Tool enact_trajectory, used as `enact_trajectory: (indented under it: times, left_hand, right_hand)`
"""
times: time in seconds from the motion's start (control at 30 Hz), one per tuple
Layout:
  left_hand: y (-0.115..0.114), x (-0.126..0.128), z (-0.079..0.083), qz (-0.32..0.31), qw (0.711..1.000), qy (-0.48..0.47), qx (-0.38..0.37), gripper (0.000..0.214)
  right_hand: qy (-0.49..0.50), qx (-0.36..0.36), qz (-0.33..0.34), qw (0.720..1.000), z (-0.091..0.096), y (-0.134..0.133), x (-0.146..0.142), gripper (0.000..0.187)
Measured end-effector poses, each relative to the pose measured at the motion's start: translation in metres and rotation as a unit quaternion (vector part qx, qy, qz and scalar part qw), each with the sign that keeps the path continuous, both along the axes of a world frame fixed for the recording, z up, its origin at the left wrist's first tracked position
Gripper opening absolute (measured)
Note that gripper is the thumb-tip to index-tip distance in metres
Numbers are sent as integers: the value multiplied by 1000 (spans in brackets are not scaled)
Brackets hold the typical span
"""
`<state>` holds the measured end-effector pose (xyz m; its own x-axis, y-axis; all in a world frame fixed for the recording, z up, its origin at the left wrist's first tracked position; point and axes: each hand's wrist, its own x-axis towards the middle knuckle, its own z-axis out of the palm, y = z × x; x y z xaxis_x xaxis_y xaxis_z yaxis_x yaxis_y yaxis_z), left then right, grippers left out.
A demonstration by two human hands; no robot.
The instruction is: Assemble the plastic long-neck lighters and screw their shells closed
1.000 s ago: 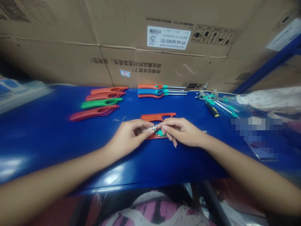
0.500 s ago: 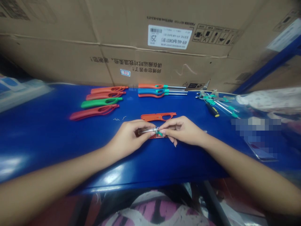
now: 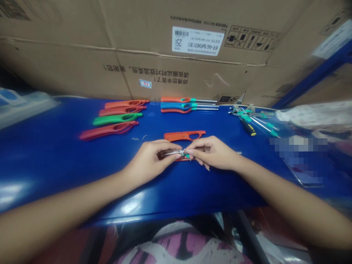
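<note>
My left hand (image 3: 150, 158) is closed around a clear fuel tank (image 3: 169, 152) with a metal valve end pointing right. My right hand (image 3: 216, 153) pinches at that valve end, where a thin pale wire and a small green part (image 3: 186, 156) show between the fingertips. What exactly the right fingers grip is partly hidden. Below both hands lies an orange-red lighter shell half (image 3: 180, 159), mostly covered. Just beyond them rests another orange shell half (image 3: 176, 136), its inside facing up. A metal tube tip (image 3: 239, 153) sticks out past my right hand.
Several coloured lighter handles (image 3: 118, 119) lie at the left, with small screws (image 3: 135, 139) nearby. Lighters with metal tubes (image 3: 176, 106) lie at the back. To the right are wired green-and-metal parts (image 3: 254, 119) and a screwdriver (image 3: 248, 128). A cardboard box (image 3: 148, 33) walls the back.
Both hands stay almost in place at the tank's valve end. The right fingers have shifted slightly, and less of the green part shows. The view has moved a little.
</note>
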<state>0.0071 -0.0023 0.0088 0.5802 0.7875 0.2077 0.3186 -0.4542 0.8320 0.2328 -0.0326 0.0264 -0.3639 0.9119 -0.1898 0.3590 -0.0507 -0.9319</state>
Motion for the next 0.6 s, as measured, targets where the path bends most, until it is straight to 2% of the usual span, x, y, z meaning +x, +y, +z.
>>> enact_trajectory:
  times: [0.4, 0.6]
  left_hand:
    - [-1, 0, -1, -14, 1000, 2, 17, 21]
    - [-4, 0, -1, -13, 1000, 5, 21, 19]
  right_hand:
    - [-25, 7, 9, 1000, 3, -1, 0, 26]
    - [-48, 18, 3, 999, -2, -1, 0, 25]
